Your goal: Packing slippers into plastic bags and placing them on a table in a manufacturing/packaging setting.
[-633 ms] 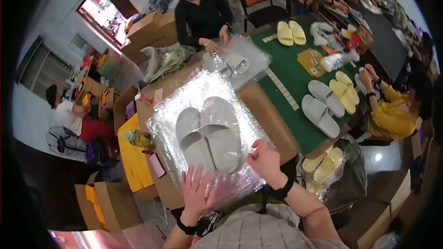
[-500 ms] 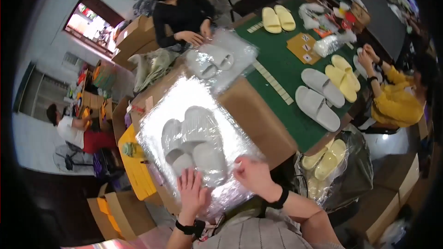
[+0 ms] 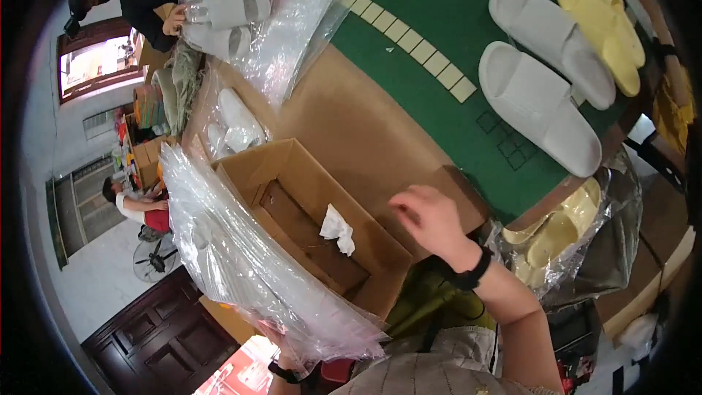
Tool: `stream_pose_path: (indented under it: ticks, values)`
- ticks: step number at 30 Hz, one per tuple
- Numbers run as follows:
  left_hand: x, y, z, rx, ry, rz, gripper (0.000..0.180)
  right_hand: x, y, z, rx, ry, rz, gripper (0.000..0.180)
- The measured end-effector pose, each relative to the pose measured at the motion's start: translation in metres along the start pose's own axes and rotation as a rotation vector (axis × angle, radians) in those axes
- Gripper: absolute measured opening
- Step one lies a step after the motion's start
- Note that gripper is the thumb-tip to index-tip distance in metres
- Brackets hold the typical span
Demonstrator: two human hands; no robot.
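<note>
A thick stack of clear plastic bags (image 3: 256, 271) stands tilted along the left side of an open cardboard box (image 3: 387, 267). My left hand (image 3: 274, 335) grips the stack's lower edge, its fingers mostly hidden by the plastic. Inside the box lies a crumpled white scrap (image 3: 337, 230). Over the box's right side hovers my right hand (image 3: 433, 223), fingers curled in, with nothing visible in them. Beyond the box, a pale slipper in clear plastic (image 3: 240, 123) rests on the brown surface.
Across from me a person in black holds grey slippers (image 3: 227, 11) over more clear bags (image 3: 292, 25). Grey slippers (image 3: 537, 106) and yellow slippers (image 3: 603, 29) lie on the green tabletop (image 3: 409, 95). Bagged yellow slippers (image 3: 559, 234) are at lower right.
The bag stack, flat before under grey slippers, is now tilted up on the left, uncovering the box. My right hand has come off it. The person opposite has lifted grey slippers.
</note>
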State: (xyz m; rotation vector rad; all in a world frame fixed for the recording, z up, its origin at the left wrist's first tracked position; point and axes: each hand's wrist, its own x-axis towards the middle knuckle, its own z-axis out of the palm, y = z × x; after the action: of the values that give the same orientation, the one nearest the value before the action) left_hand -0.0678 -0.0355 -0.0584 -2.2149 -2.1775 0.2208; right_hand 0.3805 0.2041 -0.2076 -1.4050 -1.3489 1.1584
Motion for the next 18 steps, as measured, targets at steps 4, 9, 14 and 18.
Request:
stream_pose_path:
  ticks: [4, 9, 14, 18]
  values:
    - [-0.01, -0.004, -0.003, 0.102, -0.023, 0.024, 0.064, 0.007, 0.004, 0.074, -0.137, -0.321, -0.267, 0.023]
    - [-0.01, 0.002, -0.007, 0.192, 0.014, 0.055, 0.064, 0.0, 0.01, 0.145, -0.38, -0.551, -0.42, 0.029]
    - [0.047, 0.045, -0.02, -0.047, 0.16, 0.227, 0.058, 0.005, 0.0, 0.106, -0.144, -0.285, -0.212, 0.033]
    - [0.063, 0.067, -0.048, -0.206, 0.138, 0.222, 0.062, 0.0, -0.084, 0.022, 0.332, 0.081, 0.25, 0.022]
